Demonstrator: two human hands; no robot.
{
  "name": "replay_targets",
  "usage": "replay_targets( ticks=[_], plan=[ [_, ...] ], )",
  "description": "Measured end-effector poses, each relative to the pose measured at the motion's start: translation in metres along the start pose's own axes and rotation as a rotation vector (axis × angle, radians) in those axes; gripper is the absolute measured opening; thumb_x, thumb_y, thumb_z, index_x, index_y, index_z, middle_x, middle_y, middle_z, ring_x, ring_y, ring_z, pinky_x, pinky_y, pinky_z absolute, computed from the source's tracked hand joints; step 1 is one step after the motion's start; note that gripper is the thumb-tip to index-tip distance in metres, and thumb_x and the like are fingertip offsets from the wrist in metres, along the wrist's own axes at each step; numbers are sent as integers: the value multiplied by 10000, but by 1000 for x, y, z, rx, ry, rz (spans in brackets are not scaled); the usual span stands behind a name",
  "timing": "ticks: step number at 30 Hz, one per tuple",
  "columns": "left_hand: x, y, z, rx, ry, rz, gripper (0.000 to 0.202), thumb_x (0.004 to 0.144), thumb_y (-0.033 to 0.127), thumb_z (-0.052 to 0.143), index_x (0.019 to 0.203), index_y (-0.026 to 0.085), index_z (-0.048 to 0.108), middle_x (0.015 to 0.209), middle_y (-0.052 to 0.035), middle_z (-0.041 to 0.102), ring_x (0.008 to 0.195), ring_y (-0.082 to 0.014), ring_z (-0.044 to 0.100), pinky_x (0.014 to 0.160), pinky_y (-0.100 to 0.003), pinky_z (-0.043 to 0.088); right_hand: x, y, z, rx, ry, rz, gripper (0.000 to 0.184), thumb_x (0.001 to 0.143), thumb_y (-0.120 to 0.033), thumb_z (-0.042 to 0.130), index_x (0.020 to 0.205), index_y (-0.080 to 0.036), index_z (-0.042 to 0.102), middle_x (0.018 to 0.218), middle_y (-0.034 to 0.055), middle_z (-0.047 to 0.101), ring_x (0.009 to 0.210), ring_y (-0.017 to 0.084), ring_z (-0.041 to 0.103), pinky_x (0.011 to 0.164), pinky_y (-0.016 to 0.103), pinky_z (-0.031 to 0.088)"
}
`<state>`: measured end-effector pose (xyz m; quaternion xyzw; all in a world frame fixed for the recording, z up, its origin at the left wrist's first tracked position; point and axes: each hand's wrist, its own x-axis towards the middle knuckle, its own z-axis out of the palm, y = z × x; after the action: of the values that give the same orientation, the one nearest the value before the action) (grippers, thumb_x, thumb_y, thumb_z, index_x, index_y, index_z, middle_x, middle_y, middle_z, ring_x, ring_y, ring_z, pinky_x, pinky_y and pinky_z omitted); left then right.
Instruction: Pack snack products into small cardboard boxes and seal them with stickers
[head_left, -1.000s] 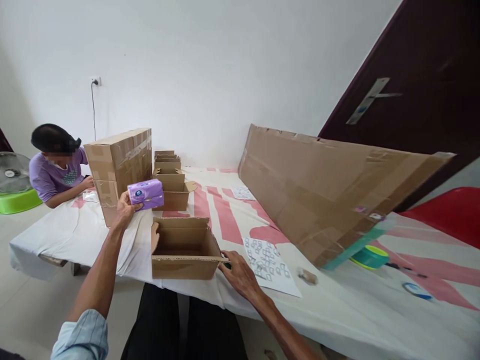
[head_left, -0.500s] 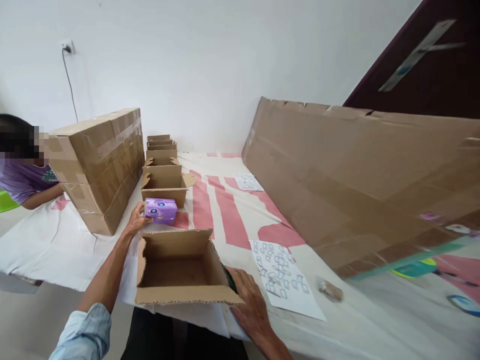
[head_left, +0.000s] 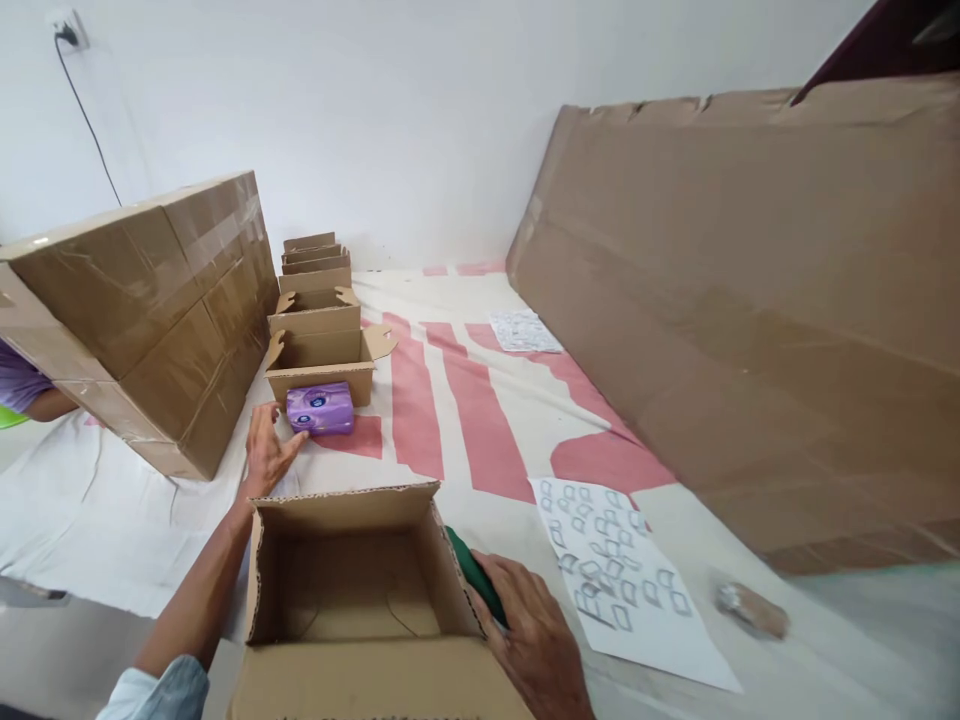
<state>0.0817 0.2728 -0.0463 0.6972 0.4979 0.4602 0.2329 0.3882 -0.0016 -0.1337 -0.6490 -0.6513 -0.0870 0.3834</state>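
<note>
My left hand (head_left: pixel 265 452) lies on the cloth with its fingers spread, the fingertips just beside a purple soft pack (head_left: pixel 320 409) that rests flat on the table. Nothing is in this hand. In front of me stands an open, empty cardboard box (head_left: pixel 341 497). At the box's right wall, my right hand (head_left: pixel 534 640) is curled over a dark green object (head_left: pixel 470 572), most of which is hidden by the box and the hand.
A big taped carton (head_left: pixel 150 310) stands at the left, with a row of small open boxes (head_left: pixel 321 345) beside it. A large flat cardboard sheet (head_left: pixel 750 300) leans at the right. Two printed sheets (head_left: pixel 615 575) (head_left: pixel 523 330) and a small brown lump (head_left: pixel 750 610) lie on the red-and-white cloth. Another person's purple sleeve (head_left: pixel 19 385) shows far left.
My left hand brought the purple pack down from the air onto the table and opened beside it. The view tilted down and closer; my right hand stayed by the box's right side.
</note>
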Motion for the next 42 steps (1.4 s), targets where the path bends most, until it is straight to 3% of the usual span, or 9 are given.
replay_targets(
  ticks=[4, 7, 13, 26, 30, 33, 37, 40, 42],
  plan=[
    [-5, 13, 4, 16, -283, 29, 215, 825, 351, 788, 1006, 248, 735, 769, -2, 713, 716, -201, 647, 775, -325, 516, 0, 0, -1, 24, -10, 36, 328, 1094, -432, 424, 1312, -254, 593, 1120, 115, 713, 1008, 301, 653, 886, 448, 505],
    [2, 16, 22, -20, -436, 42, 257, 783, 323, 806, 1029, 251, 788, 821, -25, 784, 691, -210, 671, 714, -315, 517, -1, 0, -1, 50, -19, 61, 310, 1083, -411, 445, 1315, -273, 597, 1126, 117, 714, 1011, 310, 659, 889, 466, 512],
    [15, 5, 44, -30, -393, 12, 249, 824, 307, 737, 1052, 232, 805, 852, -51, 803, 766, -254, 695, 798, -360, 517, 0, 0, -4, 72, -20, 73, 310, 1081, -422, 458, 1322, -281, 593, 1116, 109, 720, 994, 306, 665, 879, 466, 516],
    [51, 4, 39, -59, -358, -42, 257, 774, 278, 710, 992, 188, 813, 826, -64, 766, 783, -271, 685, 848, -399, 533, 1, 1, -1, 92, -21, 80, 301, 1084, -420, 465, 1292, -266, 618, 1113, 116, 723, 1017, 302, 665, 902, 467, 523],
    [31, 23, 12, -135, -382, -61, 280, 712, 290, 783, 974, 197, 817, 831, -60, 774, 806, -267, 700, 853, -399, 547, 1, 1, -1, 93, -34, 75, 286, 1079, -387, 464, 1275, -249, 621, 1106, 118, 720, 1015, 295, 660, 916, 464, 522],
    [-5, 39, -33, -189, -366, -89, 326, 732, 406, 818, 987, 202, 821, 1005, -107, 803, 949, -310, 729, 879, -419, 561, 1, 0, -1, 90, -32, 62, 284, 1067, -366, 460, 1256, -235, 626, 1089, 115, 716, 1009, 293, 651, 927, 463, 519],
    [-75, 48, -102, -364, -313, -151, 518, 838, 556, 790, 1255, 249, 772, 1330, -144, 744, 1287, -377, 661, 1047, -482, 538, 1, -2, -1, 92, -49, 90, 291, 1024, -338, 472, 1236, -235, 645, 1087, 113, 714, 987, 296, 638, 913, 457, 511],
    [-126, 44, -131, -575, -354, -182, 905, 690, 677, 898, 1487, 352, 620, 1585, -135, 569, 1518, -438, 448, 1109, -526, 516, 1, -3, -1, 84, -55, 85, 307, 991, -298, 470, 1235, -228, 644, 1089, 115, 708, 987, 299, 626, 910, 455, 507],
    [-154, 44, -134, -580, -437, -192, 1238, 526, 663, 991, 1608, 407, 449, 1694, -122, 425, 1591, -451, 310, 1169, -545, 471, 1, -3, -2, 75, -62, 78, 316, 972, -275, 473, 1239, -225, 635, 1088, 114, 705, 994, 300, 620, 914, 452, 507]
  ],
)
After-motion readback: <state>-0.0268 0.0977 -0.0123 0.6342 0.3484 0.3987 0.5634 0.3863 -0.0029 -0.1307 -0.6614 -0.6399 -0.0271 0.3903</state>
